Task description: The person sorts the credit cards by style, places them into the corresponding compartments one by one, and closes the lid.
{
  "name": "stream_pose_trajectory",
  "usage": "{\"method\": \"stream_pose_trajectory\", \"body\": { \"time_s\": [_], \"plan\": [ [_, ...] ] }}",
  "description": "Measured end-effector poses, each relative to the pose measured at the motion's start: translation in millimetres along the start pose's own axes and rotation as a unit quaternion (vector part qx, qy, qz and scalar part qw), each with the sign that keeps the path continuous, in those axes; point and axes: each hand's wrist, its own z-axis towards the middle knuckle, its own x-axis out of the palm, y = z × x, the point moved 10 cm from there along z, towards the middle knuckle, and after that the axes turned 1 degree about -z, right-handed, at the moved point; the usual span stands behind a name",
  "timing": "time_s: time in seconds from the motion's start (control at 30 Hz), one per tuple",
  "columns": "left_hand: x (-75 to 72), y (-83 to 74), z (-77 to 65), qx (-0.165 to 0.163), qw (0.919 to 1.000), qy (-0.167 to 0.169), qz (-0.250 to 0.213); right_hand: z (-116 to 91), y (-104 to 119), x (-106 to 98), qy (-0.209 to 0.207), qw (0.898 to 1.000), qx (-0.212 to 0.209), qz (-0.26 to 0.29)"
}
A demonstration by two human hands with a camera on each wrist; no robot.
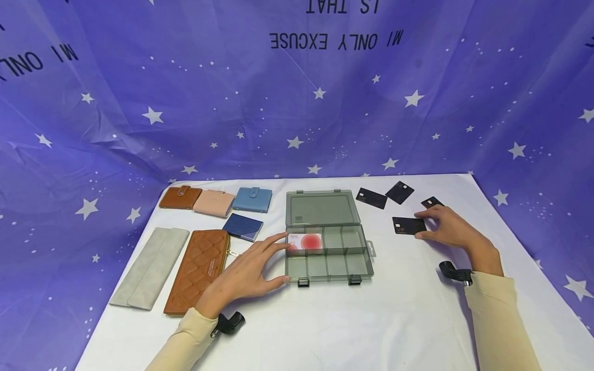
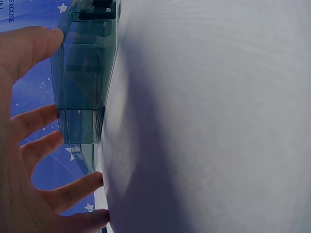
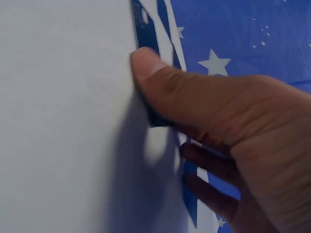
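Note:
My right hand (image 1: 447,226) pinches a black VIP card (image 1: 405,225) by its right end, thumb at the near edge and fingers at the far edge. In the right wrist view the thumb covers part of that card (image 3: 155,119). Three more black cards lie beyond: one card (image 1: 371,198), a second (image 1: 400,192), and a third (image 1: 431,201) partly behind the fingers. My left hand (image 1: 248,273) has its fingers spread along the left side of a translucent grey-green compartment box (image 1: 313,264), whose lid (image 1: 320,208) lies back. A white and red card (image 1: 303,241) sits in its back row, at the left.
Left of the box lie a brown wallet (image 1: 180,198), a pink wallet (image 1: 213,203), a light blue wallet (image 1: 252,200) and a dark blue card holder (image 1: 243,227). A quilted brown purse (image 1: 197,268) and a long grey wallet (image 1: 150,268) lie nearer.

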Motion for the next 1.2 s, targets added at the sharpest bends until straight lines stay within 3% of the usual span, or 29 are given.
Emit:
{"method": "stream_pose_trajectory", "body": {
  "time_s": [0.43,0.63,0.77,0.93,1.2],
  "plan": [
    [2.1,0.9,1.5,-0.016,0.9998,0.009,-0.003,-4,-4,-3,0.019,0.999,0.039,-0.002],
    [0.3,0.2,0.9,-0.016,0.9999,0.001,0.004,1,13,-12,0.008,0.999,0.048,0.014],
    [-1.9,-0.5,0.1,-0.014,0.9997,-0.009,0.015,8,49,-23,-0.016,0.999,0.023,0.017],
    [-2.3,0.1,0.2,-0.019,0.9995,-0.009,0.024,15,109,-26,-0.024,0.999,-0.019,-0.023],
    [-1.3,1.3,1.5,-0.015,0.9996,-0.009,0.021,17,207,5,-0.031,0.987,-0.149,-0.051]
  ]
}}
